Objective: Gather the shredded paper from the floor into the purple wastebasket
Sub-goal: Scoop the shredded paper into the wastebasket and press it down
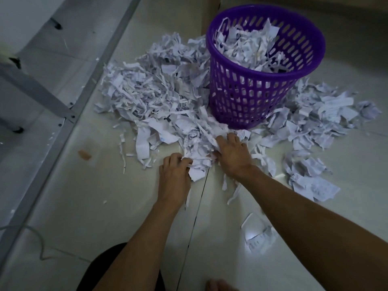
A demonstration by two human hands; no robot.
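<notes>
Curling its fingers round a clump of white shredded paper strips (147,95), the left hand (174,175) grips the heap's near edge; the right hand (233,156) presses beside it, fingers straight, tips buried in shreds. Paper spreads over the pale tiled floor (94,185) around the upright, part-filled purple slotted plastic wastebasket (247,97)

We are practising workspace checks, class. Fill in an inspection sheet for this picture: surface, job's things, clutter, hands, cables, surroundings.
Surface: pale tiled floor, one brownish spot.
Job's things: purple wastebasket upright, partly filled; shredded paper heaped round its base.
Clutter: loose scraps lying apart by the right forearm.
Hands: left hand grips shreds at the heap's near edge; right hand rests on the heap, fingertips buried.
Cables: thin cord on the floor, lower left.
Surroundings: grey metal frame at left.
</notes>
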